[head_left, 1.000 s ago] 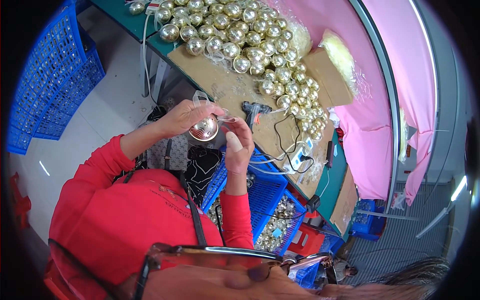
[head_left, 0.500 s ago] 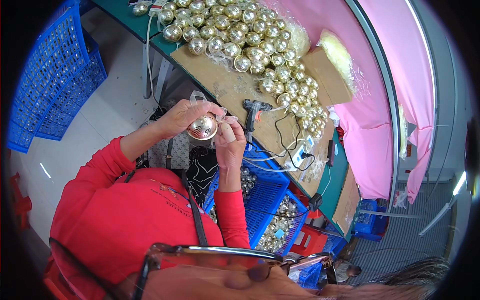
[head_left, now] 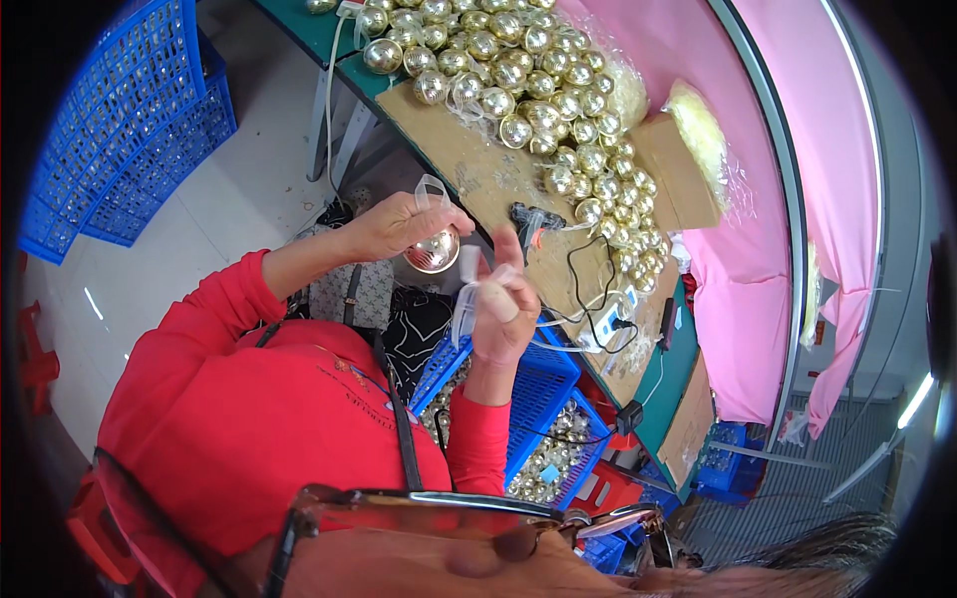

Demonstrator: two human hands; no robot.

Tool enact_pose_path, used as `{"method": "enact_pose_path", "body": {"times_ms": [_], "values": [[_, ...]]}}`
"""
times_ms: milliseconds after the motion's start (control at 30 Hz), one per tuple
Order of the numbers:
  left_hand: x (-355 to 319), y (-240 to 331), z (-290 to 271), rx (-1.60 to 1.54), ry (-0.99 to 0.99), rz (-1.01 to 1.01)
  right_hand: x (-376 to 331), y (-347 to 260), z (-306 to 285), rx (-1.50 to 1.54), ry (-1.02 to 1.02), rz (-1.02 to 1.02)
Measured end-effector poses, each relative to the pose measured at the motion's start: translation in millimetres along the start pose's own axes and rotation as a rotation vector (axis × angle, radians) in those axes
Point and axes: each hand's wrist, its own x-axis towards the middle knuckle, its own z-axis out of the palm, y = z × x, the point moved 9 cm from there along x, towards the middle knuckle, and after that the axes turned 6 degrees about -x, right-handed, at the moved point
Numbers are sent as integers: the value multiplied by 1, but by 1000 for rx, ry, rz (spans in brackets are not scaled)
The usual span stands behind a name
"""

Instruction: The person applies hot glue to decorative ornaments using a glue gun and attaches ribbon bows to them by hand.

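Gold ball (head_left: 435,250) in left hand (head_left: 394,224), blue crate (head_left: 543,384) w/ gold balls (head_left: 543,468)

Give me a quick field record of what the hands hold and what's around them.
left hand: grips a shiny gold ball, clear strip looped above the fingers
right hand: holds a clear plastic strip, index finger raised
bench: heap of gold balls, black tool, cables
below hands: blue crate, more balls inside
floor, left: blue baskets
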Motion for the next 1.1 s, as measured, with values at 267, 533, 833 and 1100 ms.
{"method": "enact_pose_path", "body": {"times_ms": [267, 533, 833, 1100], "values": [[-4, -17, 9, -117, -62, -201, 7, 17, 21, -130, -77, 112], [-5, -6, 12, -103, -87, -128, 12, 26, 18, -141, -67, 125], [-8, -21, 11, -92, -69, -147, 10, 27, 18, -210, -22, 118], [-10, -4, 13, -29, -83, -59, 8, 22, 22, -289, -79, -3]]}}
